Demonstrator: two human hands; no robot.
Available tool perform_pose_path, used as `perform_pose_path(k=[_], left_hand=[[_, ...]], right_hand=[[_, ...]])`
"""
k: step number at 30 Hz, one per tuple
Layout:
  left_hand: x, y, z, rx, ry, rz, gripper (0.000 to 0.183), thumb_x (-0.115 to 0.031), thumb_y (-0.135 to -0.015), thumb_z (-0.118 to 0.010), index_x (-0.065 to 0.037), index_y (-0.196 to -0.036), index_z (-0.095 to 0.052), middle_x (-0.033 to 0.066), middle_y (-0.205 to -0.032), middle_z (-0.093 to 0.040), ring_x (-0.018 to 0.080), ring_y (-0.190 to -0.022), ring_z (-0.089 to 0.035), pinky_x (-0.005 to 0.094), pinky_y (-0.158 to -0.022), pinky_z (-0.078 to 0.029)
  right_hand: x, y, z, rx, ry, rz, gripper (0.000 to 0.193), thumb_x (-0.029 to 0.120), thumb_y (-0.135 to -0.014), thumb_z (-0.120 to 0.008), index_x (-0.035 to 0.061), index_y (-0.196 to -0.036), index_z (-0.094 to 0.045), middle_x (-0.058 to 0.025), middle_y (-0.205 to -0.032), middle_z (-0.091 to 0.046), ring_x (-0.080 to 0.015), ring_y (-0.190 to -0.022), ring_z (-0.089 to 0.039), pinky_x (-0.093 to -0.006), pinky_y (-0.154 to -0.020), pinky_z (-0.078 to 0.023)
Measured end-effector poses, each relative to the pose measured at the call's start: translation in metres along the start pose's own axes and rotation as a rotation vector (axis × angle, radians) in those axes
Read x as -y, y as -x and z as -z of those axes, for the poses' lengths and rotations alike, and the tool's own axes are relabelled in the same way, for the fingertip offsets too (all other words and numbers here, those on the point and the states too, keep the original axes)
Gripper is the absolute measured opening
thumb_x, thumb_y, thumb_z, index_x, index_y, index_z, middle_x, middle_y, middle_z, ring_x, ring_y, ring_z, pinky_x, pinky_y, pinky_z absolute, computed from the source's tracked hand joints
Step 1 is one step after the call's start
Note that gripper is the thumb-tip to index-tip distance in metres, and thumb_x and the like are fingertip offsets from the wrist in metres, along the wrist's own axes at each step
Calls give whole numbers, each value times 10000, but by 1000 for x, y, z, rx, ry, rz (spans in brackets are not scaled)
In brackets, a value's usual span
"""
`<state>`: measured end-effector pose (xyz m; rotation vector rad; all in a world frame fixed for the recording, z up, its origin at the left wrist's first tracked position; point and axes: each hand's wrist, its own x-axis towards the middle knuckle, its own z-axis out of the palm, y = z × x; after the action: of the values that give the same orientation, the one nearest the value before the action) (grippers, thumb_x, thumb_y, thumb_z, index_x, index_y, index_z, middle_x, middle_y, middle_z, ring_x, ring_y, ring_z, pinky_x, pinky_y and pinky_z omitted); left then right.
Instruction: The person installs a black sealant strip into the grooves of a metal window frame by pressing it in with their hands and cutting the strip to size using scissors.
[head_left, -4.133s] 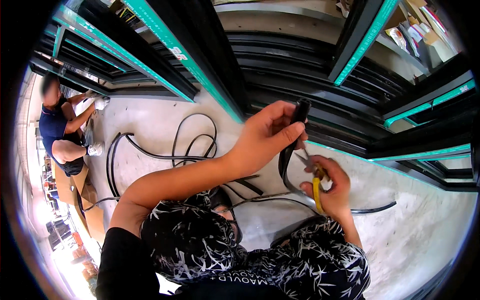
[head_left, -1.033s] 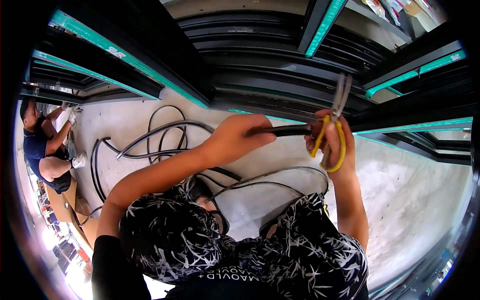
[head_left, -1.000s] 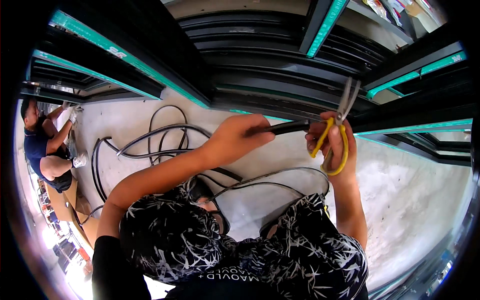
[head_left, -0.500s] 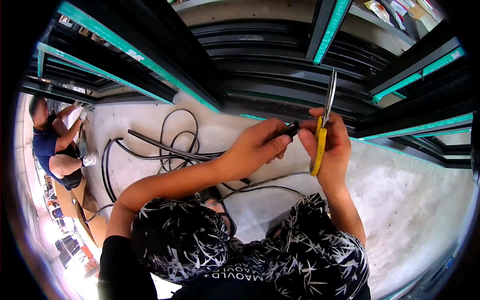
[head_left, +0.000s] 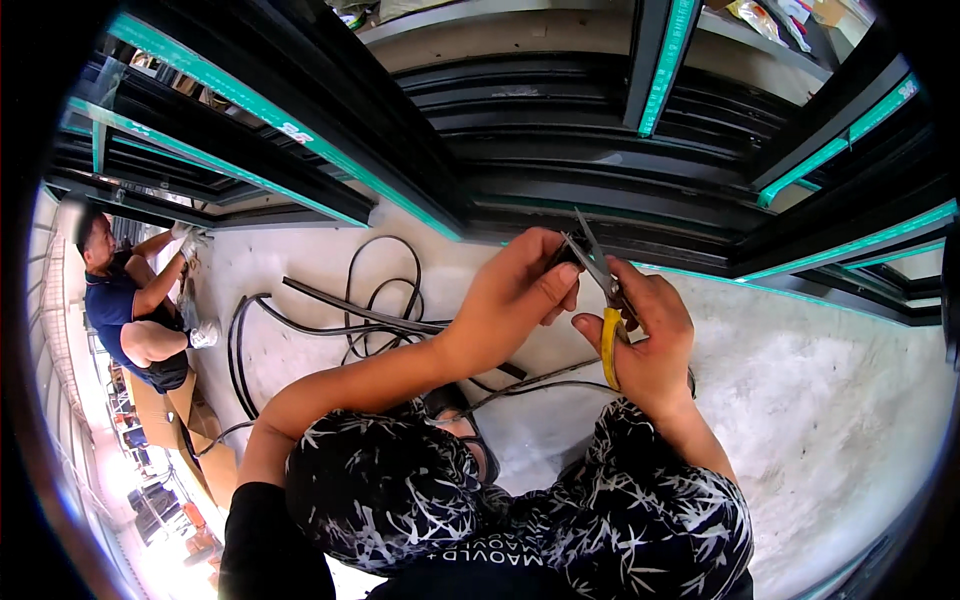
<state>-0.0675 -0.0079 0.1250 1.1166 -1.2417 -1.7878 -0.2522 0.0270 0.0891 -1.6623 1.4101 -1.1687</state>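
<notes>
Scissors (head_left: 606, 285) parted at a black strip (head_left: 567, 250), cut apparently unfinished
Just right of centre, the left hand (head_left: 520, 300) pinches the strip; the right hand (head_left: 655, 335) grasps the scissors' yellow handles; loose lengths (head_left: 340, 300) lie on the floor (head_left: 800, 430), left of centre

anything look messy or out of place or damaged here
The black strips lie loose on the floor at left, looping and crossing each other, untidy rather than neatly coiled. No spill or damage stands out.
</notes>
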Motion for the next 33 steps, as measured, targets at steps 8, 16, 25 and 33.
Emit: perform_pose_path(k=[8, 16, 25, 33], left_hand=[[4, 6, 1, -96, -201, -126, 185, -122, -1024, -547, 17, -1140, -511, 30, -864, -559, 91, -778, -534, 248, -706, -472], [4, 10, 5, -162, -436, -163, 188, -107, -998, -574, 14, -1130, -517, 75, -859, -593, 130, -747, -561, 281, -694, -490], [2, 12, 17, -27, -76, -4, 169, -177, -1029, -540, -20, -1089, -530, 20, -835, -560, 108, -724, -519, 243, -653, -444], [-6, 9, 28, 130, 322, 58, 232, -279, -1048, -508, -51, -1085, -533, 53, -832, -576, 143, -703, -493, 272, -661, -412]], right_hand=[[5, -3, -6, -16, 19, 56, 586, 175, -648, -900, 50, -1176, -679, -64, -801, -654, -196, -675, -614, -316, -604, -505], [4, -6, -9, -18, 162, 152, 531, 186, -664, -902, 28, -1118, -677, -71, -709, -604, -233, -611, -559, -320, -562, -449], [-21, 10, -13, -49, 92, -68, 442, 254, -731, -865, 51, -1078, -682, -89, -728, -639, -259, -582, -579, -332, -555, -474], [-121, 73, 29, 105, 722, -202, 503, 120, -768, -765, 84, -1242, -601, -118, -849, -676, -338, -781, -635, -437, -678, -523]])
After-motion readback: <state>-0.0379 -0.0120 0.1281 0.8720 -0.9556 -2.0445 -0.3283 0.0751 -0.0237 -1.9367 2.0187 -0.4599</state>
